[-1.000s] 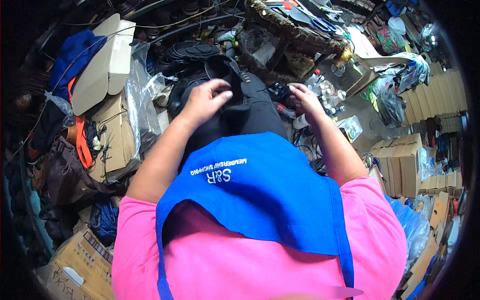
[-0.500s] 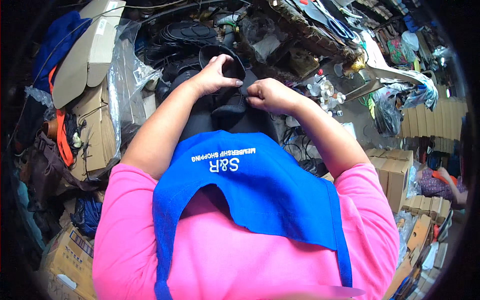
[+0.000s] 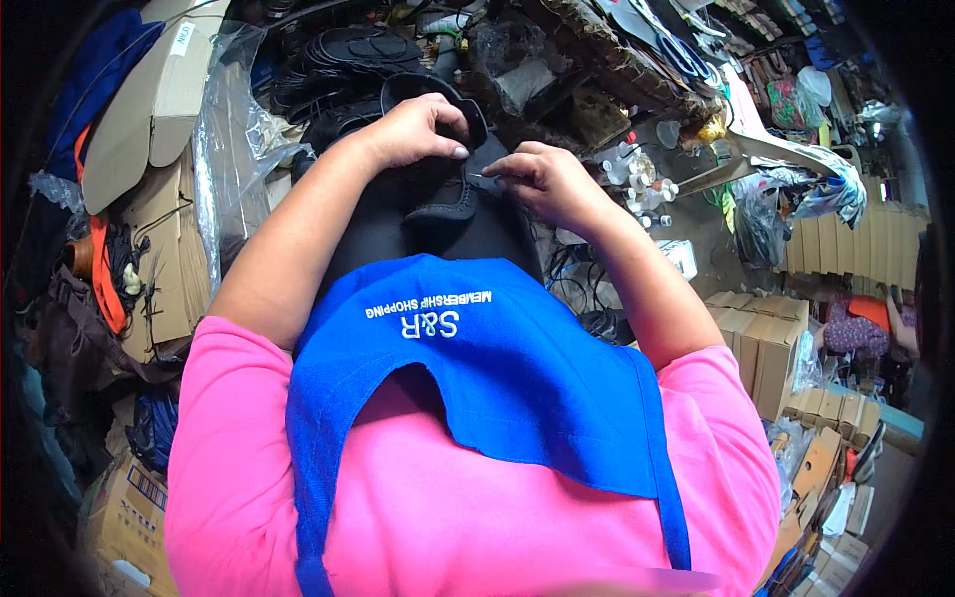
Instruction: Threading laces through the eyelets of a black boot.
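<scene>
Since a second ago, right hand (image 3: 542,181) has joined left hand (image 3: 413,129) at upper centre; both grips pinch a matte black, stitched-edge shoe upper (image 3: 448,204).

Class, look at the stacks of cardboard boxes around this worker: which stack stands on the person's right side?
The tan stack of flat boxes beyond the right forearm; the other cardboard boxes lie on the left beside clear plastic.

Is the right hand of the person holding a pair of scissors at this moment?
No. The right hand pinches only a thin needle against the black shoe piece, which the left hand also grips.
</scene>
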A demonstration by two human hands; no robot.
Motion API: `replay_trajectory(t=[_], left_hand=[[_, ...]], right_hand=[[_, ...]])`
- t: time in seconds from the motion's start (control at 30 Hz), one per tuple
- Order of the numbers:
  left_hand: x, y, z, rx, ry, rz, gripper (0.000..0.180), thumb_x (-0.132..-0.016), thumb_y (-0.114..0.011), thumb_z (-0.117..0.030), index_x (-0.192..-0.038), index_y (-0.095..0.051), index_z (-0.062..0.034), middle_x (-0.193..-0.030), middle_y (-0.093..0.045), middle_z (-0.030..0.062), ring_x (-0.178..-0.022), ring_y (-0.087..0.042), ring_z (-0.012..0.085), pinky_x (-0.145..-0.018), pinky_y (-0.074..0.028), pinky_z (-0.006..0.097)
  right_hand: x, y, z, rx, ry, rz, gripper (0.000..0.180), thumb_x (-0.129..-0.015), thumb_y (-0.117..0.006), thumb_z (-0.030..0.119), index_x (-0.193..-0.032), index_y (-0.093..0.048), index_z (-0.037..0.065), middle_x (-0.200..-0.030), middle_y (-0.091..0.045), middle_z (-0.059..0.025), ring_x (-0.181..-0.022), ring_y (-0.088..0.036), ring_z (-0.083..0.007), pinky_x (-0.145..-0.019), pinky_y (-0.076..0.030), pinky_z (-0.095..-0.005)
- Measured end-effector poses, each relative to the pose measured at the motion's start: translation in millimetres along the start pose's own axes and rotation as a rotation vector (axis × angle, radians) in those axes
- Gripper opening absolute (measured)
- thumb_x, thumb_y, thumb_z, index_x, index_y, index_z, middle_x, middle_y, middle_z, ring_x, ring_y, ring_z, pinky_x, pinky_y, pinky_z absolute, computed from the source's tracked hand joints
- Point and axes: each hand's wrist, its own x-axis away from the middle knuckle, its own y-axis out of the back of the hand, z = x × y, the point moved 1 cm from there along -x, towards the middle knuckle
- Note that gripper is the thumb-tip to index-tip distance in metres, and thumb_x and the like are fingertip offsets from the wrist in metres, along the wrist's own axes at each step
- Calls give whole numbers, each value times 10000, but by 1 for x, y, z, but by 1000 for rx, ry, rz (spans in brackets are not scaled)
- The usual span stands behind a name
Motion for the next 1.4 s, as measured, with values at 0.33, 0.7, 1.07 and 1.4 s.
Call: replay_trajectory(t=[0.33, 0.7, 1.07, 1.4], left_hand=[[-3, 8, -4, -19, 73, 187, 224, -736, -734, -192, -923, -698, -73, -914, -534, 57, -952, -519, 205, -856, -419, 305], [-14, 4, -4, -25, 94, 244, 230, -726, -733, -207, -922, -711, -89, -900, -522, 58, -919, -512, 204, -842, -416, 308], [-13, 1, -3, 19, 98, 245, 217, -725, -733, -210, -900, -696, -87, -915, -520, 57, -943, -509, 208, -844, -422, 314], [28, -10, -14, -279, -2, -385, 431, -647, -786, -251, -1036, -658, -113, -1113, -524, 106, -1084, -521, 291, -893, -442, 383]], right_hand=[[-13, 3, 8, 185, -15, 38, 254, -744, -628, 88, -991, -687, 105, -865, -600, -120, -817, -618, -281, -732, -508, -359], [-19, 9, -2, 151, -23, 107, 225, -742, -636, 53, -956, -691, 99, -822, -568, -108, -779, -609, -265, -699, -504, -352], [-26, -13, -13, -94, -42, 23, 160, -747, -735, 109, -883, -671, 57, -780, -591, -53, -734, -574, -136, -679, -476, -279], [-18, -18, -8, 2, 49, -108, 177, -736, -715, 116, -912, -695, 115, -783, -571, -89, -731, -593, -245, -663, -486, -339]])
